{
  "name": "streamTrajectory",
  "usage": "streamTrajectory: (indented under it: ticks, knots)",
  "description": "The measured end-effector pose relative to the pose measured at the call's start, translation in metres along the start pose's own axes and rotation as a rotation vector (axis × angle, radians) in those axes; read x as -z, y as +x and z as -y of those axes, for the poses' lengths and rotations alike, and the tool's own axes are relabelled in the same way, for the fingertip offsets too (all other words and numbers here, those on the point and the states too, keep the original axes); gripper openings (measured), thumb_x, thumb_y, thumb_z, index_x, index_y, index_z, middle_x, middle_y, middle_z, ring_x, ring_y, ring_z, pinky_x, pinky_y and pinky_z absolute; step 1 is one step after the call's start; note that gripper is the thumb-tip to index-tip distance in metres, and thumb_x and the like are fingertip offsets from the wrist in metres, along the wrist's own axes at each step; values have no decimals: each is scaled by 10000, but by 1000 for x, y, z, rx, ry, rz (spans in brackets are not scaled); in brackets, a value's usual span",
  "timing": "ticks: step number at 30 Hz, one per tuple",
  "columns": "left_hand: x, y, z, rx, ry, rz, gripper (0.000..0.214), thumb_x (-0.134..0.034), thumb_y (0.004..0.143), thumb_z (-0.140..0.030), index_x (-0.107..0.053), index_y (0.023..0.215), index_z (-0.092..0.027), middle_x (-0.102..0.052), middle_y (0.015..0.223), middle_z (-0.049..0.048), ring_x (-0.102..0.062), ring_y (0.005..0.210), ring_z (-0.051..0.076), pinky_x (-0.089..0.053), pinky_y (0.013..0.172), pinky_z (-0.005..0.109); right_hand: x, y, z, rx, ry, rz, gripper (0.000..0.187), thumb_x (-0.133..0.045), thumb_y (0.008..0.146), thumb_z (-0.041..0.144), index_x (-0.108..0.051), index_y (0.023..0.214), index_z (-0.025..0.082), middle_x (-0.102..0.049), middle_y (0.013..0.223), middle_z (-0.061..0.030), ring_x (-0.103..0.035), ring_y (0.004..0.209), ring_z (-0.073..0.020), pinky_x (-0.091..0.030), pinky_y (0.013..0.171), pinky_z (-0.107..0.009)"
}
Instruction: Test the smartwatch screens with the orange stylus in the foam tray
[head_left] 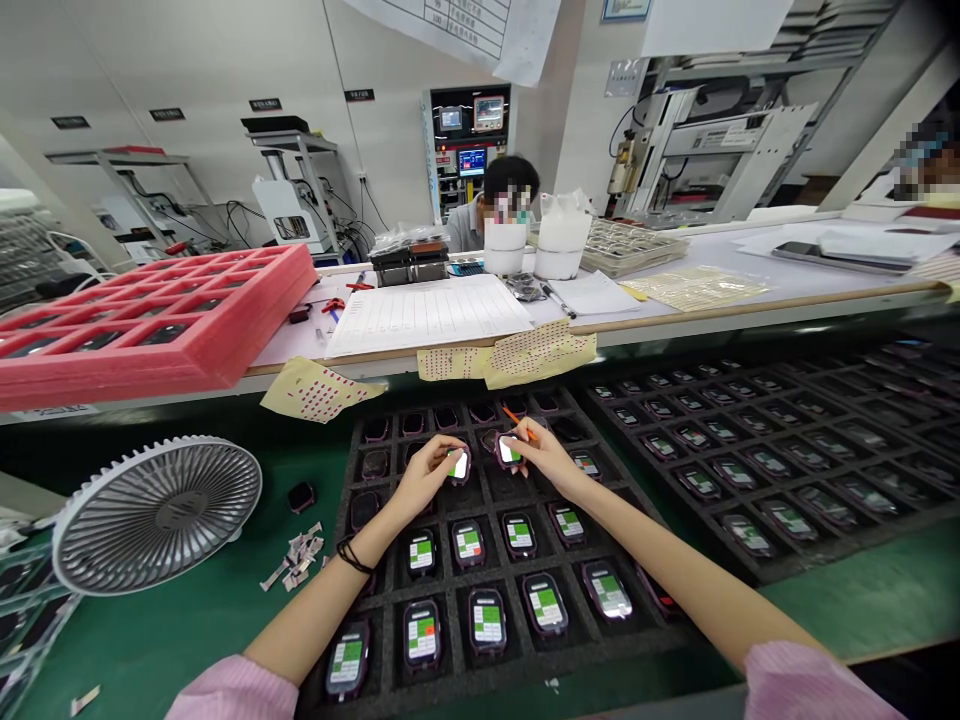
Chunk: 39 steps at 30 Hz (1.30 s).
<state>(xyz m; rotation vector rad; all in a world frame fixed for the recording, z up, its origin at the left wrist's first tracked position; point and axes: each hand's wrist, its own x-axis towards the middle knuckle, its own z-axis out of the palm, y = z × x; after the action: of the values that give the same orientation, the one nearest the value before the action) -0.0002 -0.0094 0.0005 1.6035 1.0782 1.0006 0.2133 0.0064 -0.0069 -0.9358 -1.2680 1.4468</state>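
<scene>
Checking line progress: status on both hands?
Left hand pinching pink-cased watch unit; right hand on second watch unit, orange stick at fingers. Both above black foam tray.

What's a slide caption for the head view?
Left hand and right hand touch small screened devices in a black foam tray.

Pink knit sleeves (229, 692), black bracelet (354, 555) on left wrist (369, 535), bare hands (424, 478)
</scene>
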Motion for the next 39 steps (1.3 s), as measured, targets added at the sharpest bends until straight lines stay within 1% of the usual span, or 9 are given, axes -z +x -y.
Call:
streamTrajectory:
  ticks: [5,10,13,16,20,25,29,35,39]
  knots:
    - [-1,1,6,-60,2,29,306,-587,803,-322,-521,1065,-178,-598,1019,74,-570,893,170,-437,691,245,0,1,-3,11,5,73,461,-740,661,385,-308,683,224,-509,566,91,-620,519,-129,-369,342,-160]
    - [0,0,8,-83,44,34,393,-626,773,-281,-471,1123,-191,-574,1058,75,-566,889,163,-413,611,205,0,0,-3,20,-5,84,530,-798,585,325,-287,686,224,-542,614,84,-625,553,-123,-359,347,-144]
    - [0,0,7,-67,35,22,383,-640,763,-284,-481,1099,-188,-582,1014,67,-572,879,165,-430,622,211,-1,0,-1,33,-21,56,539,-806,567,314,-286,675,226,-524,597,89,-594,503,-110,-343,335,-150]
    - [0,1,4,-29,-13,6,344,-646,756,-315,-505,1037,-176,-588,920,48,-578,823,158,-456,648,235,0,0,1,23,-28,9,511,-782,602,341,-288,657,225,-461,528,110,-539,425,-88,-323,327,-154]
    - [0,1,0,3,-51,-11,296,-623,764,-398,-537,932,-170,-578,814,22,-556,711,133,-449,574,219,0,-1,2,-1,-44,-38,462,-725,669,400,-298,646,224,-433,480,113,-478,358,-71,-302,312,-155]
    - [0,0,-1,35,-45,-13,327,-578,782,-482,-556,842,-161,-532,689,-7,-490,577,97,-390,462,186,1,-2,1,-3,-34,-21,419,-641,740,458,-306,651,221,-444,472,107,-453,314,-68,-250,283,-150]
    - [1,1,1,35,-65,-13,354,-560,790,-502,-555,877,-159,-534,722,-1,-492,592,98,-381,451,179,1,-1,-1,3,-10,19,408,-626,756,459,-308,665,219,-479,489,101,-498,335,-78,-274,296,-146]
    - [2,1,5,-25,-24,0,326,-573,812,-421,-549,1020,-170,-568,879,43,-521,684,113,-374,474,170,1,0,-3,25,30,117,403,-651,753,425,-300,713,230,-520,548,84,-637,491,-152,-355,343,-168]
    - [2,2,5,-14,-46,4,344,-519,840,-432,-545,1059,-168,-570,839,35,-513,614,102,-374,461,182,1,-1,-2,24,52,146,405,-647,758,433,-300,713,228,-519,606,74,-661,539,-170,-380,357,-182]
